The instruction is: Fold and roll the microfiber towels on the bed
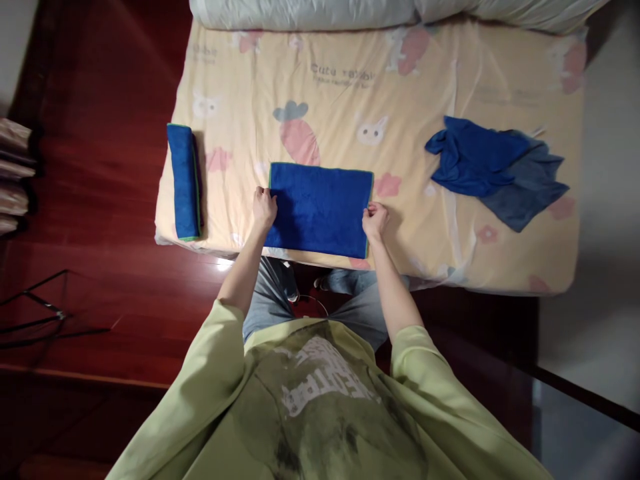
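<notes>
A folded blue towel (pixel 320 208) is laid flat near the front edge of the bed (pixel 500 267). Its left edge is touched by the left hand (pixel 263 208); the grip cannot be told. Its right edge is pinched by the right hand (pixel 375 220). The person's feet are hidden. "Cute rabbit" is printed on the sheet; the smaller words are blurred. A rolled towel (pixel 184 181) and crumpled cloths (pixel 495 170) are seen aside.
</notes>
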Demonstrator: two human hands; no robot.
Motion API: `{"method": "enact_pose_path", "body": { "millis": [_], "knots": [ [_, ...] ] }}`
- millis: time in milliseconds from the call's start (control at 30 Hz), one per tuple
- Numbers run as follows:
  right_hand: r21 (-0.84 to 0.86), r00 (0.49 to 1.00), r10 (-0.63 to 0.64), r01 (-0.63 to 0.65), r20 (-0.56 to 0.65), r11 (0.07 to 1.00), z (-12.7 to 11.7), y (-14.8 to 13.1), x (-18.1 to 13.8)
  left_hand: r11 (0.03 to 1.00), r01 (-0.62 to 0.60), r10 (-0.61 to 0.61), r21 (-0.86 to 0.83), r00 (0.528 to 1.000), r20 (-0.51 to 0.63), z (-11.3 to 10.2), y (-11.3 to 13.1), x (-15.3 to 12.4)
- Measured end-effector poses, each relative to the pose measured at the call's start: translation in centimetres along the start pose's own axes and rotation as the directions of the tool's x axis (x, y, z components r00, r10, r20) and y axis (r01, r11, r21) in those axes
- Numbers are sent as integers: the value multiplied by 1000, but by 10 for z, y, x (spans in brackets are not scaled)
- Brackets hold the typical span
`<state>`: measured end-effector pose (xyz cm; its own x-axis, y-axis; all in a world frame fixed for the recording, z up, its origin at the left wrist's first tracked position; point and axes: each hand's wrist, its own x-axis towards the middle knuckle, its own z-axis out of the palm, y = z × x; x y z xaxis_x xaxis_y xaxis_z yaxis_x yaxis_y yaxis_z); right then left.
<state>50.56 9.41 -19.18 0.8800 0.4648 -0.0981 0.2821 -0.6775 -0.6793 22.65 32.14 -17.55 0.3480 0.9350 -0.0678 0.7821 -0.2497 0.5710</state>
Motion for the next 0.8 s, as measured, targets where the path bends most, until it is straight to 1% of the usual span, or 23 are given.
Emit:
{"method": "enact_pose_path", "body": {
  "millis": [67,100,267,467,667,733,800],
  "knots": [
    [2,1000,-1,0,19,1000,-1,6,-2,999,45,-46,14,997,57,-2,-3,3],
    [2,1000,0,0,22,1000,-2,9,-4,998,65,-67,20,996,65,-3,-3,5],
    [17,1000,-25,25,-2,1000,-5,18,-16,993,114,-114,8,992,59,-4,-2,14],
    [-8,986,-165,164,-36,986,-3,19,-24,986,155,-155,-55,988,1,-4,-6,20],
    [-84,981,-193,193,10,978,-1,17,-28,982,162,-166,-93,985,-36,-9,-16,25],
    [-146,980,-195,198,38,969,-3,14,-32,981,169,-174,-98,984,-47,-9,-14,25],
    [-231,976,-212,219,55,948,-6,9,-38,985,150,-158,-82,982,-101,-7,-8,18]
  ]
}}
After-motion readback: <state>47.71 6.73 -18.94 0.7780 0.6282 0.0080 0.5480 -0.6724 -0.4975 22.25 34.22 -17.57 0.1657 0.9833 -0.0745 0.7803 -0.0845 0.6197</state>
